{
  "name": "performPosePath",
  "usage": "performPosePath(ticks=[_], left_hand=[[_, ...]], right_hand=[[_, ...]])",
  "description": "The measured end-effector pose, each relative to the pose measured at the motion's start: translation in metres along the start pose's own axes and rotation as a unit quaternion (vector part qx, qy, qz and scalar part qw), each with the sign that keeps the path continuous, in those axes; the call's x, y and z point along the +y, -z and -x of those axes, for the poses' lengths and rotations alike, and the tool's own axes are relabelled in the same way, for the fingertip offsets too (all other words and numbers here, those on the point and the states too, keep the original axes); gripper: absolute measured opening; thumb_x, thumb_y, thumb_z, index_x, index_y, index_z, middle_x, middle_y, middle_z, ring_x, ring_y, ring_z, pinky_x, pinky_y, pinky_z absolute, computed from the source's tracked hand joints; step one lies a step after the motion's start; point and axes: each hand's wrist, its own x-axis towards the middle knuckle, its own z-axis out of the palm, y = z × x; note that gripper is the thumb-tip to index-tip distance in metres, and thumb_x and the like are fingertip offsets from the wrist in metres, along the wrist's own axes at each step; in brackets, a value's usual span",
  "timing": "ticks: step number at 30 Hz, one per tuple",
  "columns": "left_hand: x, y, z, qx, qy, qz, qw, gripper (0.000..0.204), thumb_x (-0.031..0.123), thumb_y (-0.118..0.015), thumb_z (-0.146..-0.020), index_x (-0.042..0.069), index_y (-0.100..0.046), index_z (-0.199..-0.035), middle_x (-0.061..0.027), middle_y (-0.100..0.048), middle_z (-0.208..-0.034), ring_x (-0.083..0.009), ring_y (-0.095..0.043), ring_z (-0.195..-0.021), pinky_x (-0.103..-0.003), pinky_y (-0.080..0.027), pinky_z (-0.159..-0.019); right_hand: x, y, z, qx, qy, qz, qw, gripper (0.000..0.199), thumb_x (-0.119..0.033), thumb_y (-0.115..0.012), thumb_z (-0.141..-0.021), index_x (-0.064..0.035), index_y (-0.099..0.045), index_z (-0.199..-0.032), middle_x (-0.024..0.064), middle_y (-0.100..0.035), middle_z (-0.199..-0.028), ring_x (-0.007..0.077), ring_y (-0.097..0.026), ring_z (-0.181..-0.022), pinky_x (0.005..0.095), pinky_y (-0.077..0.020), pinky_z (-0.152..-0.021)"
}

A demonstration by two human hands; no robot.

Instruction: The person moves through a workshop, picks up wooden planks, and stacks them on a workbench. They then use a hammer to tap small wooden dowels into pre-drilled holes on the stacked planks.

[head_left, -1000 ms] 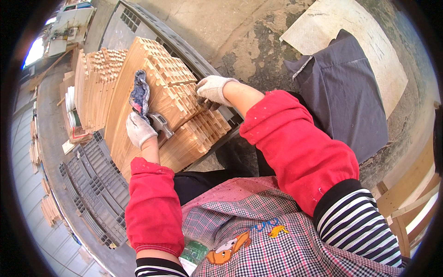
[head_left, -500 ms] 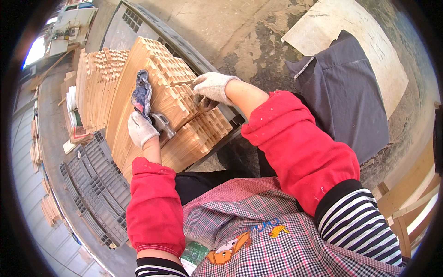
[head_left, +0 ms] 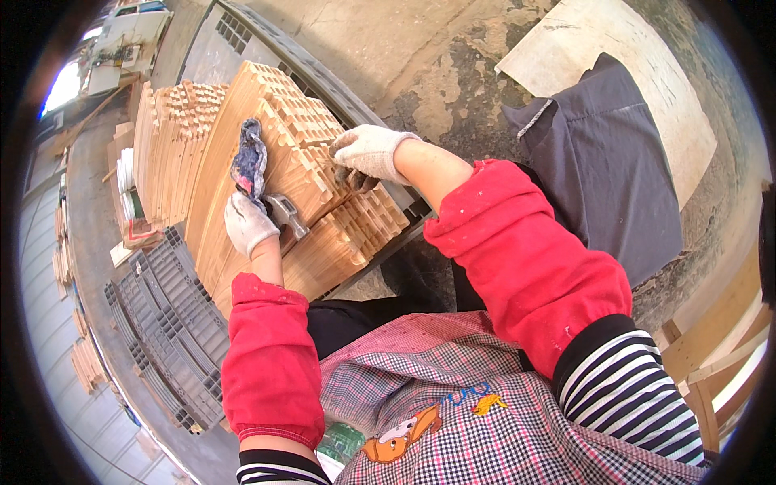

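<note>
Your left hand point(head_left: 246, 225) grips a wrapped-handle steel hammer point(head_left: 271, 202); right hand point(head_left: 368, 153) pinches the pale slotted wooden slats point(head_left: 323, 194), assembly mid-way, outer slats unseated.

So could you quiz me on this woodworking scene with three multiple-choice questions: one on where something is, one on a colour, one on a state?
1. Where does the hammer lie?
A. on the slatted wooden panel
B. on the concrete floor
C. in the grey plastic crate

2. What colour are the sleeve covers?
A. blue
B. red
C. yellow

3. What is the left hand doing?
A. hanging free
B. gripping the hammer's handle
C. lying flat on the apron

Answers: 1 A, its steel head rests on the slatted wooden panel. 2 B, both forearms show red. 3 B, the gloved fingers wrap the dark handle.
</note>
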Motion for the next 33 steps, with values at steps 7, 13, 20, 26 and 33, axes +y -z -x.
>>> performPosePath(ticks=[7,13,20,26,33], left_hand=[[-0.013,-0.002,-0.003,-0.002,0.004,-0.018,1.0,0.043,0.035,-0.037,-0.093,-0.002,-0.06,-0.098,-0.0229,-0.06,-0.099,-0.0395,-0.054,-0.095,-0.045,-0.04,-0.084],[-0.004,-0.001,-0.001,0.003,0.018,0.001,1.0,0.043,0.035,-0.037,-0.093,-0.002,-0.059,-0.097,-0.0231,-0.06,-0.098,-0.0399,-0.054,-0.095,-0.045,-0.04,-0.084],[0.0,0.0,0.0,0.007,0.007,-0.001,1.0,0.04,0.034,-0.036,-0.093,0.0,-0.058,-0.091,-0.0221,-0.06,-0.094,-0.0398,-0.053,-0.092,-0.046,-0.039,-0.082],[0.002,0.0,0.001,0.009,-0.004,-0.011,1.0,0.039,0.032,-0.036,-0.094,0.001,-0.058,-0.09,-0.0215,-0.059,-0.092,-0.0395,-0.053,-0.09,-0.046,-0.04,-0.081],[0.0,-0.001,0.001,0.02,-0.001,-0.014,1.0,0.041,0.032,-0.036,-0.094,-0.002,-0.058,-0.095,-0.0227,-0.06,-0.097,-0.0394,-0.054,-0.094,-0.045,-0.04,-0.084]], right_hand=[[-0.007,-0.004,0.008,-0.006,0.001,-0.006,1.0,0.03,-0.015,-0.05,-0.088,0.0002,-0.054,-0.114,0.0104,-0.065,-0.083,0.0174,-0.059,-0.059,0.031,-0.0518,-0.051],[-0.012,-0.007,0.013,-0.015,0.01,0.016,1.0,0.026,-0.017,-0.049,-0.088,-0.0012,-0.057,-0.108,0.0098,-0.066,-0.085,0.0169,-0.06,-0.062,0.0305,-0.0514,-0.053],[-0.008,-0.01,0.007,-0.012,0.051,0.053,0.997,0.023,-0.014,-0.049,-0.082,-0.0018,-0.065,-0.093,0.0099,-0.066,-0.079,0.0206,-0.062,-0.061,0.0333,-0.0503,-0.054],[-0.011,-0.009,0.007,-0.003,0.052,0.054,0.997,0.028,-0.018,-0.048,-0.088,-0.0031,-0.058,-0.109,0.0066,-0.066,-0.083,0.0138,-0.058,-0.061,0.0279,-0.048,-0.053],[-0.015,-0.013,0.014,-0.03,0.04,-0.008,0.999,0.023,-0.019,-0.048,-0.09,-0.0072,-0.059,-0.106,0.0041,-0.065,-0.081,0.0113,-0.056,-0.06,0.0263,-0.046,-0.053]])
